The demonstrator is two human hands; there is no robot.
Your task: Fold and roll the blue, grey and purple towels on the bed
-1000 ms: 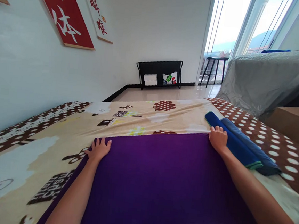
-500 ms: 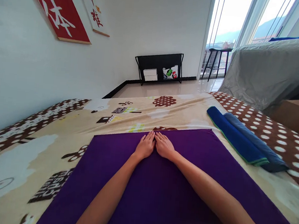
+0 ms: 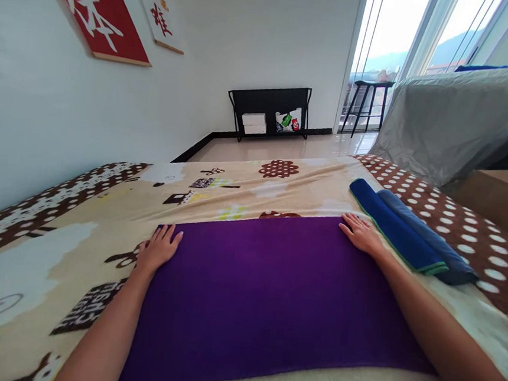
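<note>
A purple cloth (image 3: 263, 292) lies spread out flat on a patterned beige blanket (image 3: 316, 187). My left hand (image 3: 159, 248) rests flat, fingers apart, on the cloth's far left corner. On the far right corner lies my right hand (image 3: 361, 232), also flat with its fingers stretched out. Neither hand holds anything. Just right of my right hand sit two rolled or folded cloths, a blue cloth with green edging (image 3: 393, 223) and a grey-blue cloth (image 3: 431, 241). My right forearm crosses the purple cloth's right side and hides part of its edge.
Brown polka-dot borders (image 3: 465, 221) run along the blanket's sides. Beyond it, a black rack (image 3: 270, 106) stands by the wall and a black stool (image 3: 371, 100) by the window. At right are a plastic-covered piece of furniture (image 3: 460, 119) and a cardboard box (image 3: 502, 194).
My hands have slid apart from the middle of the purple cloth's far edge, left hand to the left corner, right hand to the right corner. The view has shifted slightly.
</note>
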